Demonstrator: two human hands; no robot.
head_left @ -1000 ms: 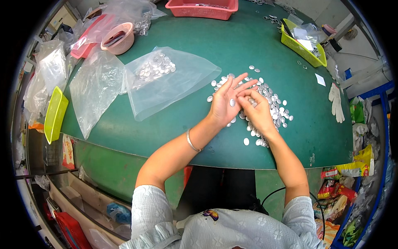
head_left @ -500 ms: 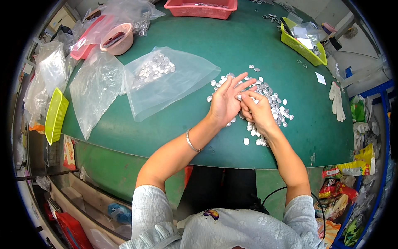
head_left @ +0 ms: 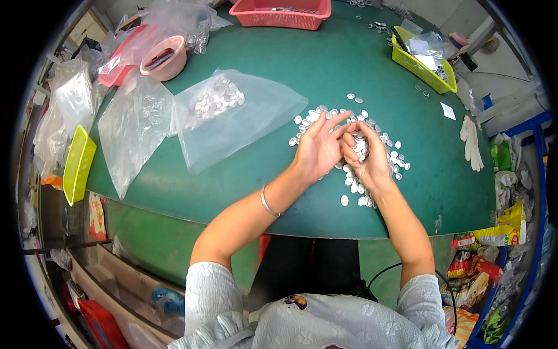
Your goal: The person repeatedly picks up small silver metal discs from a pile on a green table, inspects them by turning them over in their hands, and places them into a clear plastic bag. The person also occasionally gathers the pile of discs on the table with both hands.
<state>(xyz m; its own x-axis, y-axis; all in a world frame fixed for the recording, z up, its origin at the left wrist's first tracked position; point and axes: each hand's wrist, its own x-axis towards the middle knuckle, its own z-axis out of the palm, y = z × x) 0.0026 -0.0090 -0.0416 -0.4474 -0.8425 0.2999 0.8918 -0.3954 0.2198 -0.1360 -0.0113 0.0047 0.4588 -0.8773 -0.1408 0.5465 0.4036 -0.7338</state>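
Note:
Small silver-white oval discs [head_left: 344,200] lie in a loose heap on the green table. Over the heap, my left hand [head_left: 317,148] is turned palm up, its fingers stretched out and apart. My right hand [head_left: 375,163] curls beside it, thumb and fingers bent into a ring, with its fingertips against the left fingers. Several discs show inside that ring; whether they are held or lie below, I cannot make out. To the left, a clear plastic bag [head_left: 256,116] lies flat with more silver discs [head_left: 218,99] inside.
An empty-looking clear bag [head_left: 131,134] lies farther left, by a pink bowl [head_left: 172,68]. A red tray [head_left: 281,20] is at the back. A yellow-green basket [head_left: 424,72] with packets and a white glove [head_left: 471,145] lie at right; another yellow basket [head_left: 81,166] hangs at the left edge.
My right hand has turned and curled, and the disc seen in its pinch no longer shows there. My left fingers have drawn slightly closer together.

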